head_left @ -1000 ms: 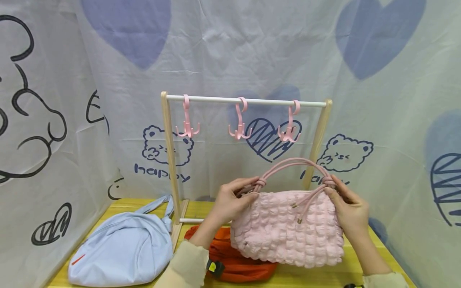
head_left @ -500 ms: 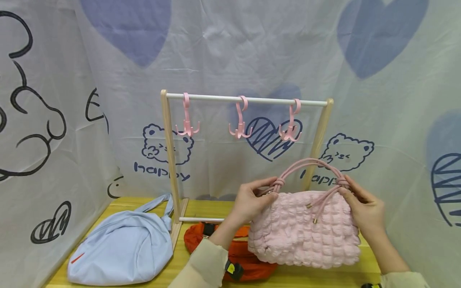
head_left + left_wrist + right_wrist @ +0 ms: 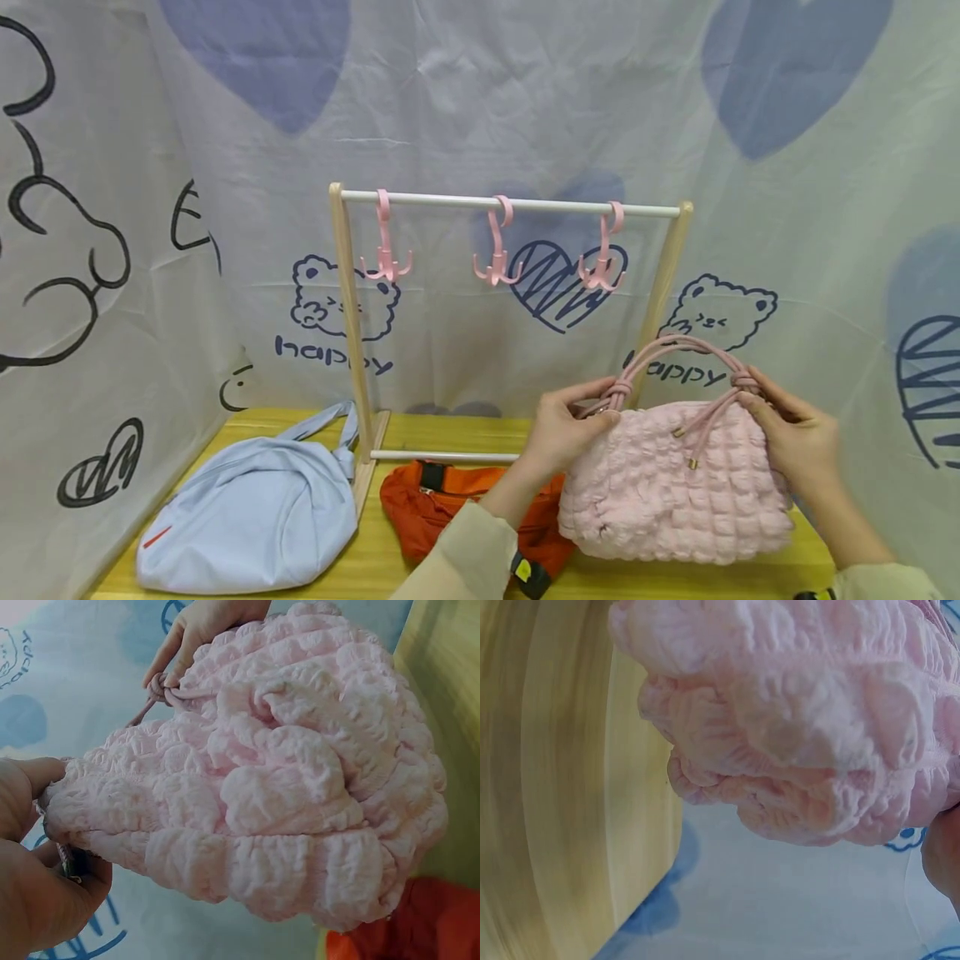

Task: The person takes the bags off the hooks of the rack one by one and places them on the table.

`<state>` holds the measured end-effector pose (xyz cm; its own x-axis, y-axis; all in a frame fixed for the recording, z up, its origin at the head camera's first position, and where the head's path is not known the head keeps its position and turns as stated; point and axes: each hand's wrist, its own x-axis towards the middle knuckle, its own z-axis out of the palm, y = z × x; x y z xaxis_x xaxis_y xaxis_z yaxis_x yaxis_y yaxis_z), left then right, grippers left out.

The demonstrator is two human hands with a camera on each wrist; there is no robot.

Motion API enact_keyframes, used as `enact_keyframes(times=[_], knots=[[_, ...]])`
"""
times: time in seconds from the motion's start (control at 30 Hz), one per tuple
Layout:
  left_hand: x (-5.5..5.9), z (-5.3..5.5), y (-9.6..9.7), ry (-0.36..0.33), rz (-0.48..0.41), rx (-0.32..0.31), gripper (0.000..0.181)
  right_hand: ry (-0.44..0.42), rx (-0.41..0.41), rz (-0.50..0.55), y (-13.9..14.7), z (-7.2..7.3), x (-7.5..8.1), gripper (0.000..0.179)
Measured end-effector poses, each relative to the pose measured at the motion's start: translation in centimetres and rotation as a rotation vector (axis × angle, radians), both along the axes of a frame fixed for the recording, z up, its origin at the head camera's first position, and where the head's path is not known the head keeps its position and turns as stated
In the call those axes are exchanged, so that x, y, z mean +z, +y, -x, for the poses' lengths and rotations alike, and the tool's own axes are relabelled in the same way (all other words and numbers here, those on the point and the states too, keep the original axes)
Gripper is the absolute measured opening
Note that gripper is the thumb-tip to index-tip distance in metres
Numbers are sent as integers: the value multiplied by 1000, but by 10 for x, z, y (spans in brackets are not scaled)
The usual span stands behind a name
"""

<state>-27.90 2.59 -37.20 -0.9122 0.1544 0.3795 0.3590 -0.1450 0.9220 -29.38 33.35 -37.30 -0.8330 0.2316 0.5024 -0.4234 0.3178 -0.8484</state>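
Note:
Both hands hold a pink puffy quilted handbag (image 3: 675, 483) upright in front of the rack's right side. My left hand (image 3: 572, 429) pinches its top left corner by the knot of the strap. At the top right corner my right hand (image 3: 795, 437) grips the other knot, with thumb in front and fingers behind. The pink cord handle (image 3: 678, 343) arches up between the hands, and two cord ends with metal tips dangle over the bag's front. In the left wrist view the bag's gathered side (image 3: 285, 772) faces the camera.
A wooden rack with a white bar (image 3: 450, 199) stands behind, carrying three pink multi-prong hooks (image 3: 497, 262). On the yellow wood-grain table (image 3: 442, 429) lie a light blue bag (image 3: 255, 517) at left and an orange-red waist bag (image 3: 420, 517) partly behind the left forearm. Printed cloth (image 3: 487, 100) surrounds the table.
Both hands have carried the pink handbag to the right, keeping the same grip. More of the orange-red waist bag now shows. The hooks and light blue bag stay in place.

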Motion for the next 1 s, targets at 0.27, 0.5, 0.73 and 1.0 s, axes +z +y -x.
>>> enact_keyframes(times=[0.27,0.5,0.73,1.0], knots=[[-10,3,31,-60,-31,47,40,21,-44,-126,25,5,0,41],[-16,5,59,-129,-67,77,41,14,-65,-226,49,10,6,39],[-26,8,81,-160,-92,84,42,-98,-148,-396,71,12,12,42],[-39,14,104,-198,-91,118,41,-206,-189,-500,88,21,6,48]])
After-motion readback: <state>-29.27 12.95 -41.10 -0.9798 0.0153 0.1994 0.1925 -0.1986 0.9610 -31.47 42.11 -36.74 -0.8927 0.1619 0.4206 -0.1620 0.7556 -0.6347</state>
